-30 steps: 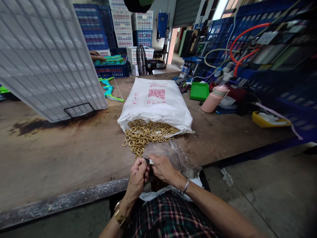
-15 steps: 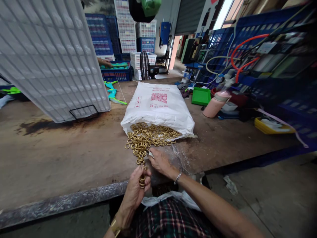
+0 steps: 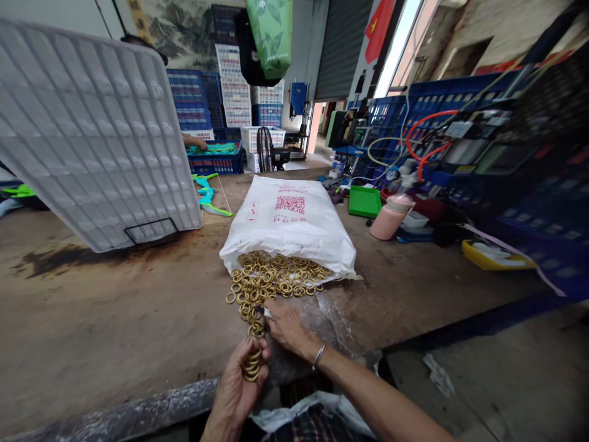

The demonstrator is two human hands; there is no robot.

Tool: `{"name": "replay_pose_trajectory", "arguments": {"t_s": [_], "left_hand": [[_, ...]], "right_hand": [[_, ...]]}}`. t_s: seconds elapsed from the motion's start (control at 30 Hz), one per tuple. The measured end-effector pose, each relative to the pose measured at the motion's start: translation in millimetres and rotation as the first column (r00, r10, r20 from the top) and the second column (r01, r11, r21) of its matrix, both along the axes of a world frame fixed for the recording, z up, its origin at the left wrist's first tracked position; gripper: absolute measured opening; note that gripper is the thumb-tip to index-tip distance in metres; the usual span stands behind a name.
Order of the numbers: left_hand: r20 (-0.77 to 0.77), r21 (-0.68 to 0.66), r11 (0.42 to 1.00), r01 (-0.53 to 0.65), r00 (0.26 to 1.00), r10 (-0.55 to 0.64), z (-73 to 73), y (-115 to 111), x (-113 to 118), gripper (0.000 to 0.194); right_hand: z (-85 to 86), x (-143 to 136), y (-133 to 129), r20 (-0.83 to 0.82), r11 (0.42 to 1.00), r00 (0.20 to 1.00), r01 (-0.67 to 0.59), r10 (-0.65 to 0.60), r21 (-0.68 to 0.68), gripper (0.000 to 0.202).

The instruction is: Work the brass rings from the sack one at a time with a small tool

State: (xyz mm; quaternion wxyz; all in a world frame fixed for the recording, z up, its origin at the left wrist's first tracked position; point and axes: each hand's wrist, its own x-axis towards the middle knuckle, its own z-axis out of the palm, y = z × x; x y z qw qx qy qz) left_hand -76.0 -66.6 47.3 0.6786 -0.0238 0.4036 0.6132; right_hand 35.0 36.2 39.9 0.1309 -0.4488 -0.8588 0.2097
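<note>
Since a second ago both hands had split apart: they were pinched together at the table edge, then the right hand went out to the near end of the loose brass rings while the left hand stayed back at the table edge. Left fingers were curled around a small stack of rings, held upright in the palm. Right fingertips were pinched on something small and dark at the pile's near tip; couldn't tell if a ring was in the grip. Reads as the stack growing. Rings spilled from the open mouth of the white sack lying mid-table. Farther left, a white grid tray leaned tilted. Far right: green tray, pink bottle. Another person's hand rested at a blue crate at the far side.
</note>
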Motion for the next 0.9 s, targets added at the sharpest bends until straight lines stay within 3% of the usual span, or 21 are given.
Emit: {"name": "replay_pose_trajectory", "arguments": {"t_s": [0.1, 0.17, 0.27, 0.33, 0.43, 0.57, 0.73, 0.8, 0.9], "left_hand": [[-0.031, -0.025, 1.0, -0.011, 0.999, 0.01, 4.5, 5, 1, 0.008], [-0.07, 0.024, 1.0, 0.014, 0.997, -0.012, 7.2, 9, 2, 0.017], [-0.174, 0.127, 0.989, 0.077, 0.983, -0.054, 8.5, 15, 5, 0.033], [-0.296, 0.156, 0.981, 0.118, 0.953, -0.067, 7.9, 19, 9, 0.038], [-0.484, 0.14, 0.976, 0.167, 0.871, -0.079, 6.0, 24, 15, 0.039], [-0.649, 0.123, 0.956, 0.265, 0.75, -0.124, 2.3, 26, 18, 0.036], [-0.73, 0.127, 0.954, 0.27, 0.677, -0.095, -2.6, 22, 17, 0.033], [-0.756, 0.135, 0.962, 0.238, 0.652, -0.055, -2.2, 20, 18, 0.031], [-0.796, 0.162, 0.965, 0.207, 0.606, 0.004, 2.0, 19, 20, 0.03]], "right_hand": [[-1.2, 10, 6, -0.24, 0.995, 0.969, 0.031, -0.052, -0.091, 0.012], [1.1, 17, 8, -0.376, 0.969, 0.916, 0.046, -0.138, -0.243, 0.014], [8.0, 29, 5, -0.486, 0.87, 0.839, -0.031, -0.245, -0.493, 0.018], [13.5, 36, 0, -0.524, 0.807, 0.807, -0.105, -0.273, -0.582, 0.019], [20.7, 41, -7, -0.561, 0.753, 0.787, -0.199, -0.259, -0.627, 0.021], [23.4, 39, -12, -0.594, 0.731, 0.774, -0.273, -0.218, -0.625, 0.023], [17.6, 33, -15, -0.549, 0.716, 0.783, -0.201, -0.292, -0.668, 0.033], [16.4, 31, -18, -0.497, 0.654, 0.796, -0.176, -0.345, -0.736, 0.036], [17.4, 29, -23, -0.445, 0.491, 0.794, -0.217, -0.415, -0.844, 0.038]]}}
